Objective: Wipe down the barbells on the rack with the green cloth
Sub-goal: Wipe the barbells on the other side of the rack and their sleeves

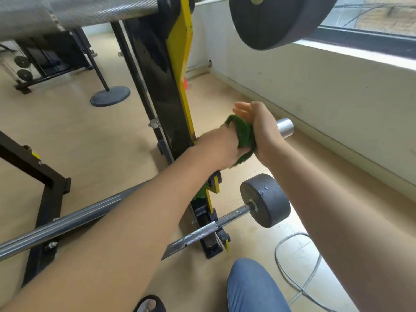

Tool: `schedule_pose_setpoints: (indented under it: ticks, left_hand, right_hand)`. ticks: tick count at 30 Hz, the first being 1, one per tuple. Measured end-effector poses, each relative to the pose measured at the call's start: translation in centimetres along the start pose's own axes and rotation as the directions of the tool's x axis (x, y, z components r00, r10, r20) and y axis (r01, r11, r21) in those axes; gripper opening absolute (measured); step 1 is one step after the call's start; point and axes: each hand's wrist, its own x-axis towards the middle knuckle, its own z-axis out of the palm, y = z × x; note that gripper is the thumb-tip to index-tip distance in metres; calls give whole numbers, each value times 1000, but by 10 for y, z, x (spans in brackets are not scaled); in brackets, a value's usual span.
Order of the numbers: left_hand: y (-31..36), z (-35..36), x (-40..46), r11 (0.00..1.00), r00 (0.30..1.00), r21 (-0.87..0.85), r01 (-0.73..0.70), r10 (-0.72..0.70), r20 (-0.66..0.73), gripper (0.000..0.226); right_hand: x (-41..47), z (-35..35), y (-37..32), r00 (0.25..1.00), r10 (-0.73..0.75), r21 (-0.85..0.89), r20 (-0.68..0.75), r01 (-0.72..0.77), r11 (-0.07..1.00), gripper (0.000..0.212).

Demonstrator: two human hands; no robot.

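Note:
The green cloth (244, 135) is wrapped round the middle barbell (74, 221) close to its bare steel end (285, 128). My left hand (221, 147) grips the cloth and the bar from the left, with cloth showing between its fingers. My right hand (262, 129) lies across the cloth from the right, palm against it and fingers stretched out past the bar. A lower barbell (202, 235) with a small black weight (265, 200) sits on the rack beneath. An upper barbell (67, 12) carries a large black plate (276, 21) overhead.
The black and yellow rack upright (171, 86) stands just left of my hands. A white wall (315, 91) with a window ledge runs along the right. A grey cable (292, 266) lies on the floor. My knee (252, 287) and sandalled foot (149, 304) are below; a round floor base (110, 95) stands behind.

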Motion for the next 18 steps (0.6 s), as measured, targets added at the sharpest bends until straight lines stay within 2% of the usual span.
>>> schedule_pose_setpoints:
  ticks: [2, 4, 8, 10, 12, 14, 16, 18]
  left_hand:
    - [-2, -4, 3, 998, 999, 48, -33, 33, -2, 44]
    - [-2, -3, 7, 999, 999, 47, 4, -2, -51, 33]
    - [4, -5, 20, 963, 963, -68, 259, -263, -55, 31]
    - [8, -8, 21, 943, 941, -79, 324, -330, -74, 28]
    - [10, -5, 18, 946, 943, -79, 315, -322, -85, 24]
    - [8, -2, 14, 951, 962, -167, 259, -270, -47, 31]
    - [3, -7, 8, 945, 987, -289, 156, -161, 5, 51]
    - [-2, -16, -5, 934, 998, -352, 60, -57, 19, 53]
  right_hand:
    - [-5, 2, -1, 992, -124, -171, -22, 118, 978, 42]
    - [-13, 0, -3, 972, -234, -282, -15, 220, 934, 47]
    - [-22, -13, 4, 944, -329, -436, -5, 294, 850, 46]
    - [-26, -16, 11, 937, -347, -519, 42, 317, 794, 42]
    - [-31, -16, 18, 922, -378, -570, 86, 357, 741, 36]
    - [-33, -16, 25, 896, -437, -608, 82, 392, 690, 33]
    - [-33, -16, 31, 889, -453, -605, 59, 393, 693, 34]
    - [-33, -14, 32, 903, -426, -559, 56, 382, 736, 31]
